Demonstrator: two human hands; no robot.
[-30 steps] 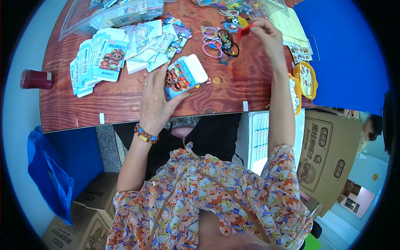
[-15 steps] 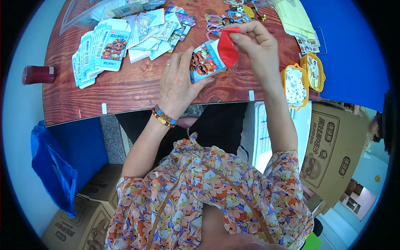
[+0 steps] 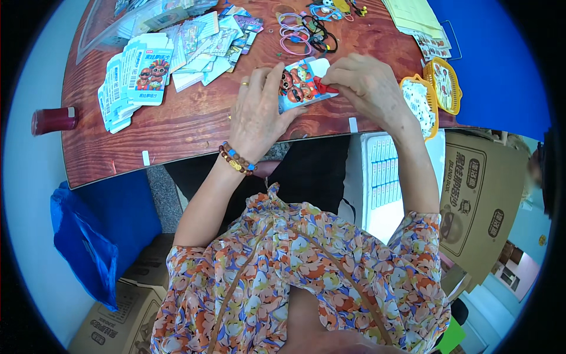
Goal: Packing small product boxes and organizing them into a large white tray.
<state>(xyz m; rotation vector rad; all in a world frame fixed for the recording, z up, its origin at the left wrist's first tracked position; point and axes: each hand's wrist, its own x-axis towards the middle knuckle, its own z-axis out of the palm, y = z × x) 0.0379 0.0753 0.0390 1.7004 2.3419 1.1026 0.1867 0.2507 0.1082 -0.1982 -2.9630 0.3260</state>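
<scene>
The left hand (image 3: pixel 256 112) grips the left part of a small printed box (image 3: pixel 295 85), its fingers closed over the far side and its thumb along the near edge. The box is tilted, its right end raised and turned toward the right hand (image 3: pixel 371 88), with a white flap standing out there; whether it touches the table (image 3: pixel 194 138) below cannot be told. The right hand's fingers are pinched on a soft red piece (image 3: pixel 323 86) at that flapped end, and how far the piece sits inside is hidden. Beyond the box lie pink, lilac and black elastic bands (image 3: pixel 295 41). To the left are a fanned stack of flat cartons (image 3: pixel 153 76) with similar print, a pile of loose cards (image 3: pixel 212 47) touching it, and a clear plastic bin (image 3: pixel 115 28) behind. A dark red jar (image 3: pixel 54 120) is at the left edge. Just beside the right forearm are 2 yellow baskets (image 3: pixel 435 112), side by side, near some pale yellow sheets (image 3: pixel 413 17).
</scene>
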